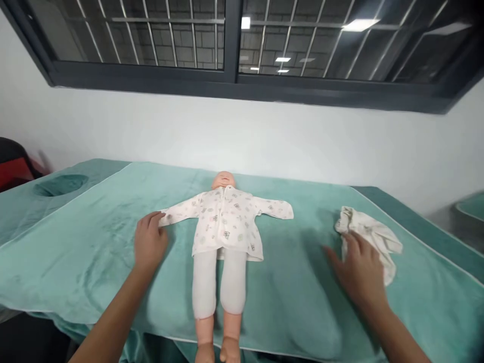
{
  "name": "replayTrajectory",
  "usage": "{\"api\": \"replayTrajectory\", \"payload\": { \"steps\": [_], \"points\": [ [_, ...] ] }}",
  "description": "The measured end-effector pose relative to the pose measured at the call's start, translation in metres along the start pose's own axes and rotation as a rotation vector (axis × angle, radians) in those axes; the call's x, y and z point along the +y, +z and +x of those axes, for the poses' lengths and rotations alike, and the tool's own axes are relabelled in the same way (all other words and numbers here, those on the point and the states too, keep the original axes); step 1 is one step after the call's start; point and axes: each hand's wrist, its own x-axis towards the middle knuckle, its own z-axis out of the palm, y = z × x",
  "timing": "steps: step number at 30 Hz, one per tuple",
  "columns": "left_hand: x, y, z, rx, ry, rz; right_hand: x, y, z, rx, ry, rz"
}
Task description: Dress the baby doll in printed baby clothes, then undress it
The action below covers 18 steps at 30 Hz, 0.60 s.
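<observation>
The left hand point(151, 239) is at the end of one sleeve point(181, 209) of a small patterned shirt point(227, 217), its fingers loosely curled at the cuff. It seems placed there to steady or straighten the sleeve, though whether the fabric is pinched or merely touched I cannot tell. The right hand point(359, 267) is open, palm down, with fingers parted and thumb held well away from them. It is over the near side of a crumpled white cloth point(374, 232) and grips nothing that shows; whether the fingertips touch the cloth is unclear.

Between the hands a baby doll point(224, 180) lies face up, head toward the wall point(227, 131) and feet point(230, 350) at the near edge, so its whole front is within reach of both hands. The shirt is on it, with the sleeves stretched out to either side; the free sleeve point(278, 207) lies flat, probably so the garment sits without bunching. No doll hands show past the cuffs. White leggings point(204, 282) cover the legs down to the shins, and the lower legs are bare.

Under everything a pale green cover point(94, 242) is spread over a padded bed point(389, 199), likely as a soft working layer; a round hole point(60, 185) shows at the bed's left end. Beyond, the white wall rises to a dark-framed window point(232, 75) with bars point(172, 33) behind the glass.
</observation>
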Motion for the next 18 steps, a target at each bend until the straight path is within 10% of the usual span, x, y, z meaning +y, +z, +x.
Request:
{"api": "replayTrajectory", "payload": {
  "steps": [3, 6, 12, 15, 18],
  "points": [
    [0.028, -0.011, -0.009, 0.038, 0.131, -0.053, 0.061, -0.007, 0.012, -0.18, 0.247, -0.082],
    [0.081, -0.026, -0.021, 0.011, 0.275, -0.248, 0.068, -0.011, 0.02, -0.318, 0.38, 0.109],
    [0.197, -0.05, -0.032, -0.327, 0.073, -0.84, -0.052, -0.044, 0.014, -0.403, 0.579, 1.179],
    [0.225, -0.056, -0.026, -0.662, -0.325, -1.209, -0.115, -0.068, -0.003, -0.619, 0.429, 1.593],
    [0.226, -0.063, -0.016, -0.716, -0.663, -1.572, -0.156, -0.082, -0.024, -0.851, 0.176, 1.634]
  ]
}}
